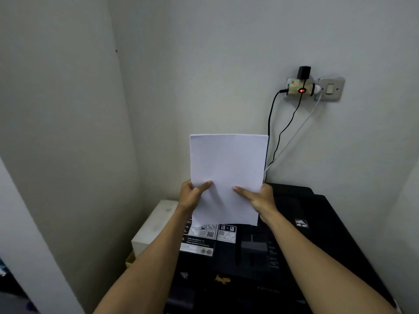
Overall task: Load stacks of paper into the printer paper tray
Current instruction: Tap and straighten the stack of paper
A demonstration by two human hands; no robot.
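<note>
Left hand (192, 196) and right hand (260, 198) grip paper (226, 168) upright above the black printer (317, 234) in a white-walled corner.

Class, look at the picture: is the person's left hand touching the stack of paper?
Touching. The head view shows the left hand gripping the stack of paper at its lower left edge, thumb lying across the front sheet. The right hand holds the opposite edge.

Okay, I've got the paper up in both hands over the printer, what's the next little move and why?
Probably lower the paper straight down toward the printer. Both hands, left and right, grip its lower sides, it stands upright, and its bottom edge hangs just above the open rear feed area, not yet seated.
</note>
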